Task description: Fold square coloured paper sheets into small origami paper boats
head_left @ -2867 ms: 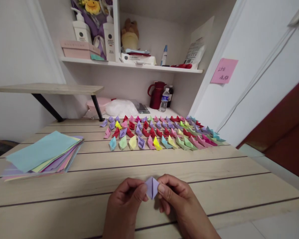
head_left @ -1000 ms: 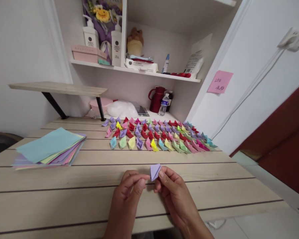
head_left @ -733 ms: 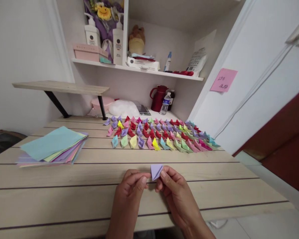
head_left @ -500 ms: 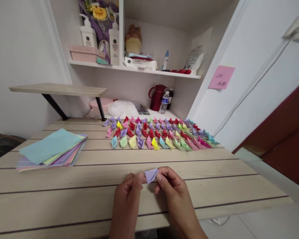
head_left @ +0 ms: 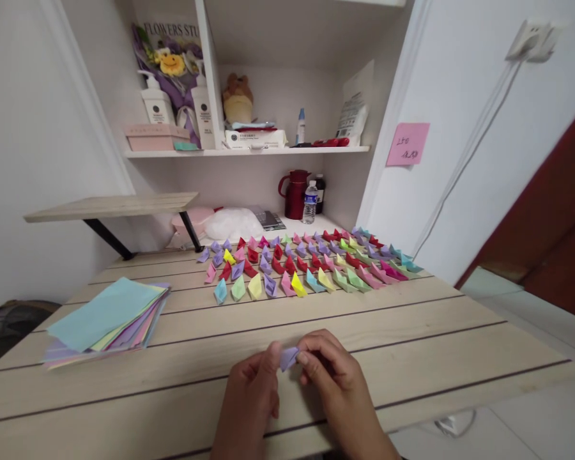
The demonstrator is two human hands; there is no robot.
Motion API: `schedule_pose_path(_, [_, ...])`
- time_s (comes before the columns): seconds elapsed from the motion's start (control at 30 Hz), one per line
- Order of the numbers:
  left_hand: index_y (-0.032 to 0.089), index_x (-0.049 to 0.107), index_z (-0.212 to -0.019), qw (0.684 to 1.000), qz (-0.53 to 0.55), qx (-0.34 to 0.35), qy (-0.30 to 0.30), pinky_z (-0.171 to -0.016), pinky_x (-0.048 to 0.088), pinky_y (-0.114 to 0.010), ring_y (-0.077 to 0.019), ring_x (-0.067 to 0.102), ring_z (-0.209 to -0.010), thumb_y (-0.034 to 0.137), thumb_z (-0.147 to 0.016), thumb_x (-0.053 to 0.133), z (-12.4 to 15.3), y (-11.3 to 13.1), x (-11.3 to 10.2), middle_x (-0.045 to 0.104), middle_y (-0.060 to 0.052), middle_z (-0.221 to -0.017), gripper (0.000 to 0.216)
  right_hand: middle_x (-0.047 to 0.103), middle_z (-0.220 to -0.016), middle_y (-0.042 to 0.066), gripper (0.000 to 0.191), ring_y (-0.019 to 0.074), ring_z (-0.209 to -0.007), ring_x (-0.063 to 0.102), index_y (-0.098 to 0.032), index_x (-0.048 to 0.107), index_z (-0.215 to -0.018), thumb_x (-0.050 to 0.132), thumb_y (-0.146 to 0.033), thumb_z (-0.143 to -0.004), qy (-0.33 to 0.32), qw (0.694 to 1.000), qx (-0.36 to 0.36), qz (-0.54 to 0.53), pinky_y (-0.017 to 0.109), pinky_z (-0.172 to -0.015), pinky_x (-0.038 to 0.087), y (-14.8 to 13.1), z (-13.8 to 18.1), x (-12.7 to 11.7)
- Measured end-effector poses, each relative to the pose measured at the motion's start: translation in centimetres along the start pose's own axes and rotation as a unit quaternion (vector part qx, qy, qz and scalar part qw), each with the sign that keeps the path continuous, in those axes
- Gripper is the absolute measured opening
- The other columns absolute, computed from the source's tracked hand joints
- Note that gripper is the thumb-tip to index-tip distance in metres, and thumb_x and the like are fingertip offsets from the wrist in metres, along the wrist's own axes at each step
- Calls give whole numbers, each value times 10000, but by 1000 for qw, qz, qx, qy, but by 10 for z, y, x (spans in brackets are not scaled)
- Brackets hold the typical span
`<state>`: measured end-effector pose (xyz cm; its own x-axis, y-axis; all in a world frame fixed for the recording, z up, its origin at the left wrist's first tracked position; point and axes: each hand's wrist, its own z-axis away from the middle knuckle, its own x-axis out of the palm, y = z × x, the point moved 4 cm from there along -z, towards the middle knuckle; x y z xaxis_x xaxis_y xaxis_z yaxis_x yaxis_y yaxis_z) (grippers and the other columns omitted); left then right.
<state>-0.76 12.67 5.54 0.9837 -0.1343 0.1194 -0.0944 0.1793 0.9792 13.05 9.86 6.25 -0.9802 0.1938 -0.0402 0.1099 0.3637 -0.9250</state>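
A small folded piece of purple paper (head_left: 288,358) is held up between my two hands over the front of the table. On its right edge, the thumb and forefinger of my right hand (head_left: 333,370) pinch it. The thumb of my left hand (head_left: 253,393) stands against the left edge, the other fingers curled behind, partly hidden. Beyond the hands, several rows of little folded paper boats (head_left: 287,265) in purple, red, pink, yellow, green and blue cover the table's back. To the left lies a fanned stack of coloured paper sheets (head_left: 106,313), light blue on top.
The slatted wooden table (head_left: 196,358) ends at a front right edge. A small raised wooden shelf (head_left: 112,206) on black legs stands back left. Behind the boats are a dark red jug (head_left: 296,195) and a water bottle (head_left: 310,202). A pink note (head_left: 408,144) sticks to the wall.
The purple paper has turned and looks narrower, folded or tilted between the fingers. My left thumb has come upright. The view has shifted a little, with the stack and boats lying as before.
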Motion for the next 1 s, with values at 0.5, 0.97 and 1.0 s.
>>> schedule_pose_path(0.5, [225, 422, -505, 992, 105, -75, -4, -390, 219, -198, -25, 158, -383, 675, -474, 857, 8, 7, -4, 232, 139, -392, 627, 606, -890, 20, 235, 159, -844, 619, -248, 667, -965, 479, -107, -975, -7, 976, -159, 145, 237, -731, 481, -21, 9, 3])
schedule_pose_path(0.97, [174, 668, -632, 962, 224, -158, 4, -468, 368, -189, -51, 421, -472, 469, -394, 970, 23, 10, -1, 527, 68, -516, 485, 460, -1376, 45, 621, 216, -1090, 596, -368, 509, -1357, 779, -264, -808, -34, 998, -56, 10, 345, -1006, 467, -19, 9, 6])
schedule_pose_path(1.0, [170, 689, -653, 959, 229, -169, -10, -470, 373, -186, -52, 433, -473, 486, -407, 966, 25, 8, 0, 541, 61, -517, 486, 482, -1347, 35, 627, 205, -1074, 600, -375, 528, -1340, 794, -229, -791, -44, 998, -52, 6, 333, -998, 469, -20, 8, 7])
